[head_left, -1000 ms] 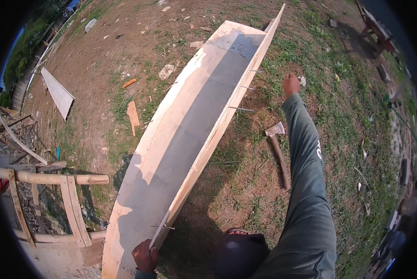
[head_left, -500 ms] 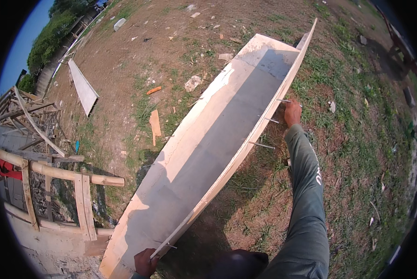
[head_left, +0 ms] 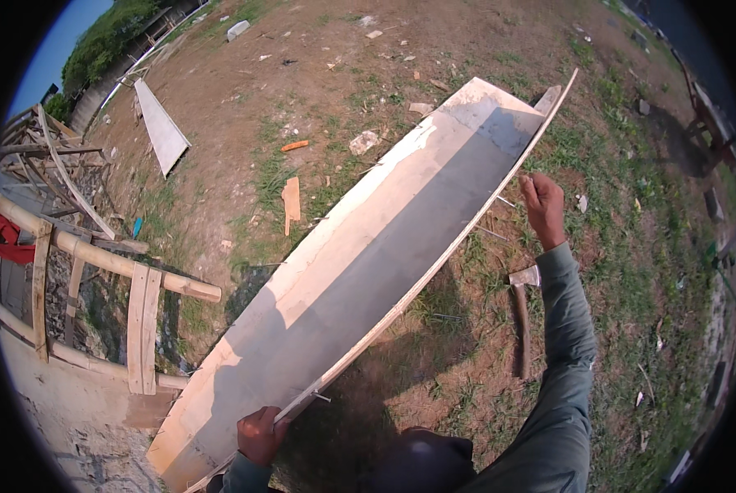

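A long trough-shaped wooden form with a grey, partly shaded inner face slants across the middle. My left hand is closed round its right-hand side board near the lower end. Beside the upper part of that same board, my right hand is raised with its fingers curled closed; what they hold, if anything, is hidden. Thin metal nails or rods stick out of the board just below that hand, and another one juts out near my left hand. A hatchet with a wooden handle lies on the ground by my right forearm.
A bamboo and timber frame stands at the left, with a red cloth-like item on it. A pale board, a wood scrap, an orange piece and a stone lie on the grassy dirt.
My right hand has come off the rod on the side board and lifted, now closed beside it. The hatchet has come into sight. My left hand keeps its grip on the board.
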`<control>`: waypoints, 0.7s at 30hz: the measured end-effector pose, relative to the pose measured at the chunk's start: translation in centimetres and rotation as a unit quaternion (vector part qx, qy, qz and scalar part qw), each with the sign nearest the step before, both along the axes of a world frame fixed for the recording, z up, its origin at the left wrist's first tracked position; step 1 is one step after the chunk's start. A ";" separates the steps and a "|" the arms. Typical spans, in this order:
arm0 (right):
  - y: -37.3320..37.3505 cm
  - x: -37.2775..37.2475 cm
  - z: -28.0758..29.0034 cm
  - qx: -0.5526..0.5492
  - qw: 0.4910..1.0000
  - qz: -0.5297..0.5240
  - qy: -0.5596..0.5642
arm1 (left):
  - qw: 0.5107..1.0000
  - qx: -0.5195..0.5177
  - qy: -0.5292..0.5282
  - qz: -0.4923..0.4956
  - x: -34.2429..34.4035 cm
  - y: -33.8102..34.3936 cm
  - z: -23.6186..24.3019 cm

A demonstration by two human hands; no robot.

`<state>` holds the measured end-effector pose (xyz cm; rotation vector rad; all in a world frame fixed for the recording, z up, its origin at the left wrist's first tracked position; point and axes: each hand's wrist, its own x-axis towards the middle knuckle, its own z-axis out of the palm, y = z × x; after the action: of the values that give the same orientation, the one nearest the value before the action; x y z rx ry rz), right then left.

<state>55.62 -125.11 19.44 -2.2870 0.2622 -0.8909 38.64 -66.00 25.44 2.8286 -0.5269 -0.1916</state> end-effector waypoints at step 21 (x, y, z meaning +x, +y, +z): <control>0.1 -0.6 -3.7 0.263 0.964 0.013 -0.042 | 0.999 -0.011 -0.023 -0.021 -1.2 0.4 0.2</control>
<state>54.99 -124.98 15.76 -1.7543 0.3805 -0.7886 37.48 -65.60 25.63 2.8080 -0.5934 -0.1290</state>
